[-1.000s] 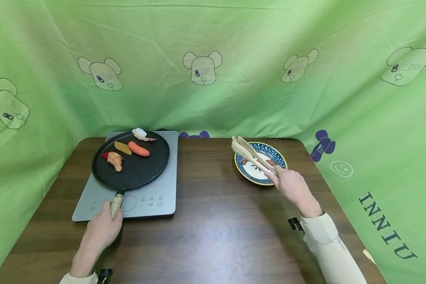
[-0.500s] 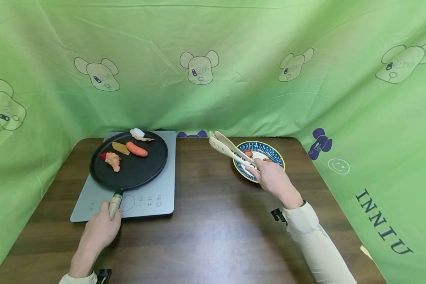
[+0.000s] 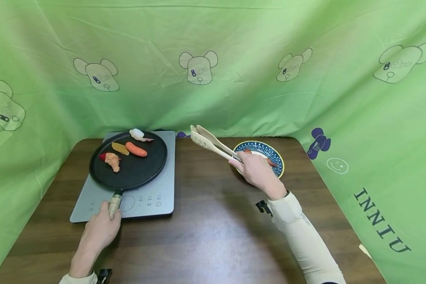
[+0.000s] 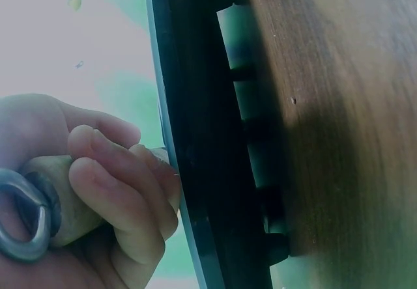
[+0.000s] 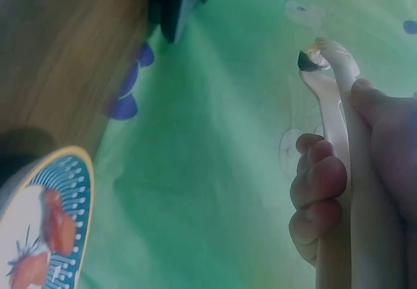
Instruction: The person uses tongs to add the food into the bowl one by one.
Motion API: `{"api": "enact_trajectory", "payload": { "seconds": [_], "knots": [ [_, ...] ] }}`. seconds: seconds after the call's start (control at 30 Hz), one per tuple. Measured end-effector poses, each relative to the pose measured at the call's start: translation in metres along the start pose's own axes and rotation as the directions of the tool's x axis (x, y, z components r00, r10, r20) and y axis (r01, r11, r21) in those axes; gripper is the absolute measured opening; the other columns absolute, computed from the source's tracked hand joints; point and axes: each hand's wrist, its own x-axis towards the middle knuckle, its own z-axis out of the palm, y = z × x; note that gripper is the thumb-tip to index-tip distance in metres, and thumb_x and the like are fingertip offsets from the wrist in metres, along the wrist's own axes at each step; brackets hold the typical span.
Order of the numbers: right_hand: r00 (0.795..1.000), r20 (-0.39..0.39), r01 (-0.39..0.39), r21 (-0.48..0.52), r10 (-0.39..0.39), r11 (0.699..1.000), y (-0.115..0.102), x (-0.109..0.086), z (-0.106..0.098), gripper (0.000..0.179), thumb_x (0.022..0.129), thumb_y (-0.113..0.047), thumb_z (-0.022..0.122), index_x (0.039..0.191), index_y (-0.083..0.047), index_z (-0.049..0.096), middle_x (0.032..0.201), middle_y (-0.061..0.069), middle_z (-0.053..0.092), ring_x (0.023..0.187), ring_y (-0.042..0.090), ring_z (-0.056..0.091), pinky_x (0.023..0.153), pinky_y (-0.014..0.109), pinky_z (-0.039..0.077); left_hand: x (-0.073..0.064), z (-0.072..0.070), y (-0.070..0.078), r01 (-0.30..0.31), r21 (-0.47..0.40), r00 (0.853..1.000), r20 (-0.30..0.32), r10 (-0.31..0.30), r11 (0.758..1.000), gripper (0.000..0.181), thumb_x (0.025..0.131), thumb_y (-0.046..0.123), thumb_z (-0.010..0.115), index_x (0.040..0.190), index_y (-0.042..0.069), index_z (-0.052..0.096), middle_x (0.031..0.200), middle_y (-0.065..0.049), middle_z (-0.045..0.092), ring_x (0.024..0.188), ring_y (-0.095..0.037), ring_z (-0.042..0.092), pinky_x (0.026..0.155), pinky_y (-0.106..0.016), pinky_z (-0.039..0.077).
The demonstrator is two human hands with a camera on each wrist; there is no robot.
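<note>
Tongs (image 3: 205, 142) jut out ahead and left of the right hand (image 3: 257, 169), its fingers wrapped round them, with a small dark-and-orange bit (image 5: 316, 58) nipped at the end. The left hand (image 3: 101, 227) is curled round the handle (image 3: 115, 202) of the pan (image 3: 138, 169) beyond it. Only 2 tips pinch that bit, so a slackening squeeze could drop it; a leftward tug could skew the pan.

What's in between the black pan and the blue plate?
In the head view, a strip of grey cooktop, then bare brown table, with the tongs held above it.
</note>
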Motion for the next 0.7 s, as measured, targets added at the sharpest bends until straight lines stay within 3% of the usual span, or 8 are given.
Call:
{"api": "enact_trajectory", "payload": {
  "seconds": [0.27,0.7],
  "knots": [
    [0.998,0.028,0.058,0.022,-0.059,0.998,-0.020,0.016,0.007,0.032,0.093,-0.038,0.058,0.076,-0.013,0.049,0.055,-0.004,0.039,0.045,0.017,0.041,0.041,0.035,0.033,0.000,-0.001,-0.001,0.001,-0.003,1.000,0.010,-0.001,1.000,0.049,0.097,0.030,0.034,0.125,-0.009,0.024,0.069,-0.015,0.044,0.053,-0.025,0.046,0.046,-0.036,0.036],
    [0.987,0.121,0.099,0.050,-0.105,0.994,-0.047,0.034,0.020,0.031,0.095,-0.041,0.054,0.081,-0.013,0.050,0.058,-0.004,0.042,0.048,0.017,0.045,0.044,0.034,0.034,0.002,-0.001,0.000,0.010,0.001,1.000,0.020,-0.010,1.000,0.052,0.097,0.030,0.034,0.127,-0.010,0.022,0.070,-0.016,0.045,0.054,-0.026,0.046,0.046,-0.036,0.036]
  ]
}}
